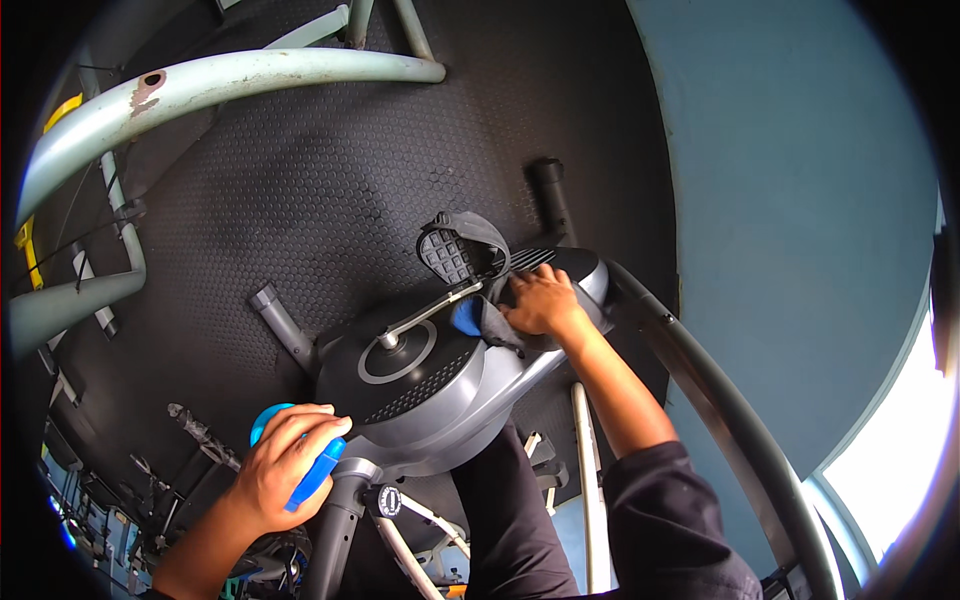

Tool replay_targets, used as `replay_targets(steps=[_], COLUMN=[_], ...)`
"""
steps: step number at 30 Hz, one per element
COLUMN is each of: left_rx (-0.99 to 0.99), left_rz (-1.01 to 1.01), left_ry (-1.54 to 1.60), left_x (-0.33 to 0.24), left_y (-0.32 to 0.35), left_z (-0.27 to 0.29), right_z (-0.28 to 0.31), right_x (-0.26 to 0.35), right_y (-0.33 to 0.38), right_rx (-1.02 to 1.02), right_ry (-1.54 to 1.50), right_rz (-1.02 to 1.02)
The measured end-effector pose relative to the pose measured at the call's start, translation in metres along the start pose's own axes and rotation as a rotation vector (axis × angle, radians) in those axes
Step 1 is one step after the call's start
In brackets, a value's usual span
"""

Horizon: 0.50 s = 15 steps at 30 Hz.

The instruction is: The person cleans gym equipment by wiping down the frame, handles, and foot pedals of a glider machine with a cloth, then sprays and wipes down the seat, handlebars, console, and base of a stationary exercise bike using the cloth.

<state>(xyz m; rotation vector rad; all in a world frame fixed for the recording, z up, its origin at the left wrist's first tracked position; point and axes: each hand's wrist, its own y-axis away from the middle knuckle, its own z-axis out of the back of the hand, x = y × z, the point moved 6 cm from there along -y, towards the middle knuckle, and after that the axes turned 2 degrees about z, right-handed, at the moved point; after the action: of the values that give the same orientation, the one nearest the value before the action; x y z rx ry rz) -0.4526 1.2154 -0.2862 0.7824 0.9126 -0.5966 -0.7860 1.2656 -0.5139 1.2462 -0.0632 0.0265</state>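
My left hand is closed around a blue spray bottle. A turquoise part of it shows past the fingers, and the rest is hidden in the grip. It is beside the seat-post end of a grey and black exercise bike. My right hand presses a dark grey cloth with a blue patch on the bike's housing. The fingers bend over the cloth, close to the pedal and its strap. A silver crank arm joins the pedal to the round hub.
Bike feet stick out to the left and at the far side. A dark curved tube rises on the right near a blue-grey wall. Pale green machine frames stand at the upper left on black textured flooring.
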Motion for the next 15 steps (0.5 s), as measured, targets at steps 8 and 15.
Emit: replay_targets(steps=[8,15], left_rx=[0.075,0.045], left_rz=[0.165,0.162], left_ry=[-0.049,-0.046], left_x=[0.018,0.025], left_y=[-0.003,-0.016], left_z=[-0.007,-0.018], right_z=[-0.02,-0.054], right_x=[-0.047,-0.028], right_y=[-0.147,-0.231], right_rx=[0.084,0.235], right_ry=[0.076,-1.373], right_rz=[0.03,0.943])
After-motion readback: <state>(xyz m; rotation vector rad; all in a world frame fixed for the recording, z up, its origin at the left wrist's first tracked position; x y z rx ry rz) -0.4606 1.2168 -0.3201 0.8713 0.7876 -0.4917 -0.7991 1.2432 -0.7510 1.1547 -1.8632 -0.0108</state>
